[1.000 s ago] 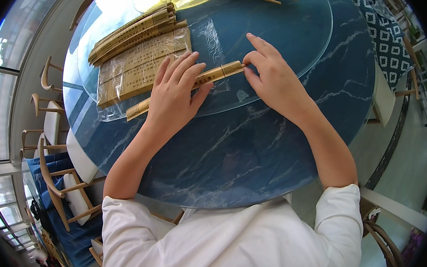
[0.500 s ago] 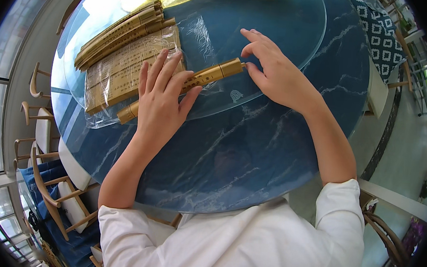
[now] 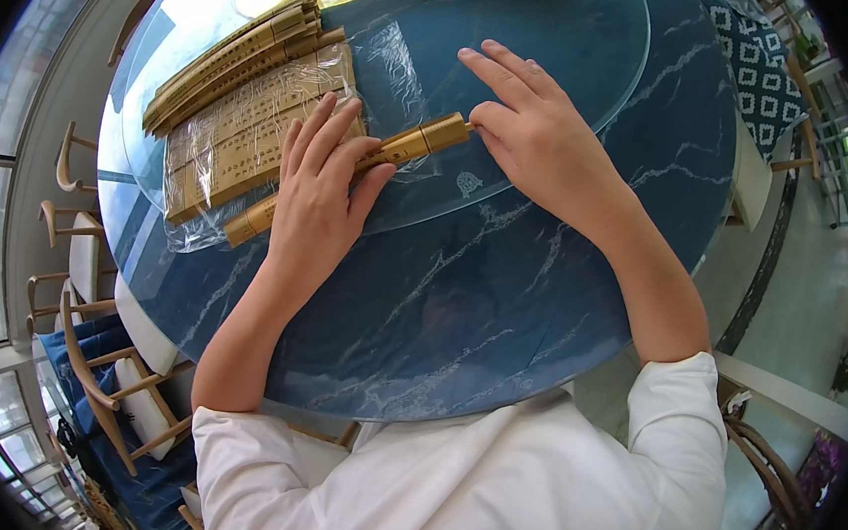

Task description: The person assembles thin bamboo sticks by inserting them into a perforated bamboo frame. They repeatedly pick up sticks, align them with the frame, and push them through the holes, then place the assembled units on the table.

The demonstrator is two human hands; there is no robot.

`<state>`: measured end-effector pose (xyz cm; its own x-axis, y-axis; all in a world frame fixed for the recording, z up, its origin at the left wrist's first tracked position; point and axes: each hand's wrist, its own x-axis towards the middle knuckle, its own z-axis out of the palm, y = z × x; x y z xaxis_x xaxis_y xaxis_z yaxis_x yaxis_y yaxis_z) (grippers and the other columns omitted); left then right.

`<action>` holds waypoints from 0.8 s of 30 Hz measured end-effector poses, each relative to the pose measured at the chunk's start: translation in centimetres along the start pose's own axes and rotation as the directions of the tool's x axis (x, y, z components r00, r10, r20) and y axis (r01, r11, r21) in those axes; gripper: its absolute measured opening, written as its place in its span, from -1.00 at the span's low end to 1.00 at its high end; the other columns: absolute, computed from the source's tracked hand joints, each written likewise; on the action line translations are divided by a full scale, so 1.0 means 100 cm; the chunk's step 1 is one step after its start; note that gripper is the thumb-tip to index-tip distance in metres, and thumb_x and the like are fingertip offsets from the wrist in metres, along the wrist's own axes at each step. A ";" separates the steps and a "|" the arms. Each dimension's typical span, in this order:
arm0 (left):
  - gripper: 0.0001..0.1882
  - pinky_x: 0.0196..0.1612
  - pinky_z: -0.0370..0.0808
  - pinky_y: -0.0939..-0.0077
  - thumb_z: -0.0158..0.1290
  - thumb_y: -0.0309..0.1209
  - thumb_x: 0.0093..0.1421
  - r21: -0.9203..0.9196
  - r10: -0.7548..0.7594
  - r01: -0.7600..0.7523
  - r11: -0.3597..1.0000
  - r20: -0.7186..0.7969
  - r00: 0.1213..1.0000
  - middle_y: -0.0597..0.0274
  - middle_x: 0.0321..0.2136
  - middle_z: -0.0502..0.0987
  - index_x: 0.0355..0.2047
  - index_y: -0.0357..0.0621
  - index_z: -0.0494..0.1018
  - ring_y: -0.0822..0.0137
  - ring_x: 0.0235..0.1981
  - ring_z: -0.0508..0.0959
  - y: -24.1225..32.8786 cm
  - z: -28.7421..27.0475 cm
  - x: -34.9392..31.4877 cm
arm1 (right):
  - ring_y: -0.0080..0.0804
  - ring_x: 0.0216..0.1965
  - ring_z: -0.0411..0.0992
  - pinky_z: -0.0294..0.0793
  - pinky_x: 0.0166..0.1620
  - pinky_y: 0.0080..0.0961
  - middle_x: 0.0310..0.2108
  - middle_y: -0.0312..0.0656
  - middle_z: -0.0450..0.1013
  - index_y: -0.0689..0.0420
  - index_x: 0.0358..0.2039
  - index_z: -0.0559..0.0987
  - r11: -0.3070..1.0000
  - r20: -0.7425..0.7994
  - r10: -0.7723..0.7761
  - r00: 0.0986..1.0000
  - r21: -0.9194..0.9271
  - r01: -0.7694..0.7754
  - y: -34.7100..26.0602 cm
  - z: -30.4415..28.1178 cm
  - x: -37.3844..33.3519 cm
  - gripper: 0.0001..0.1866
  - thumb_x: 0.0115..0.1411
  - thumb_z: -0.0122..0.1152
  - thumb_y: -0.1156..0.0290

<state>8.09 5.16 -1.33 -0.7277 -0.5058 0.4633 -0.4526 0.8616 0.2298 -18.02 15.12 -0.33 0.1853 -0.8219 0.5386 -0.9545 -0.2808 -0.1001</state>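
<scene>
Wooden chairs (image 3: 75,267) stand at the left edge of the round blue marble table (image 3: 501,301). On the glass turntable (image 3: 559,66) lies a stack of gold packets (image 3: 246,121) in clear wrap. The left hand (image 3: 318,192) lies flat, fingers extended, pressing on a gold packet (image 3: 403,146) lying slantwise near the turntable's front rim. The right hand (image 3: 534,134) pinches that packet's right end, remaining fingers spread open.

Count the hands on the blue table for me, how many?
2. The left hand lies flat on the gold wrapped stick. The right hand touches that stick's far end. No other hands show.
</scene>
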 end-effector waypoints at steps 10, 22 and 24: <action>-0.74 0.47 0.28 -0.02 0.32 -0.29 0.33 -0.046 -0.001 0.001 0.999 0.003 1.000 0.02 0.35 0.47 -0.09 -0.18 0.64 -0.06 0.50 0.27 0.000 0.001 0.001 | -0.02 0.41 0.37 0.38 0.41 -0.06 0.29 0.06 0.50 0.25 -0.31 0.67 0.993 -0.043 0.002 0.999 0.115 0.003 -0.013 0.006 0.001 -0.92 0.30 0.31 0.51; -0.76 0.49 0.25 -0.01 0.30 -0.31 0.34 -0.027 0.060 -0.060 0.998 -0.013 0.998 0.05 0.34 0.47 -0.08 -0.15 0.63 -0.04 0.50 0.28 0.000 0.000 0.002 | -0.03 0.41 0.37 0.37 0.43 -0.17 0.37 -0.08 0.44 0.09 -0.02 0.70 0.994 -0.045 -0.004 0.999 0.113 0.009 0.006 0.008 0.002 -0.70 0.25 0.48 0.37; -0.77 0.49 0.26 -0.01 0.30 -0.31 0.34 -0.045 0.069 -0.069 0.997 -0.011 0.998 0.07 0.33 0.48 -0.08 -0.14 0.62 -0.04 0.49 0.28 0.000 0.001 0.002 | -0.06 0.40 0.38 0.38 0.43 -0.18 0.36 -0.11 0.45 0.05 0.01 0.71 0.983 -0.030 -0.064 0.997 0.172 0.068 0.009 0.010 0.003 -0.67 0.23 0.49 0.39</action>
<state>7.94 5.04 -1.32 -0.7514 -0.4448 0.4874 -0.3775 0.8956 0.2355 -18.56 14.18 -1.09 0.2391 -0.7870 0.5688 -0.8851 -0.4174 -0.2056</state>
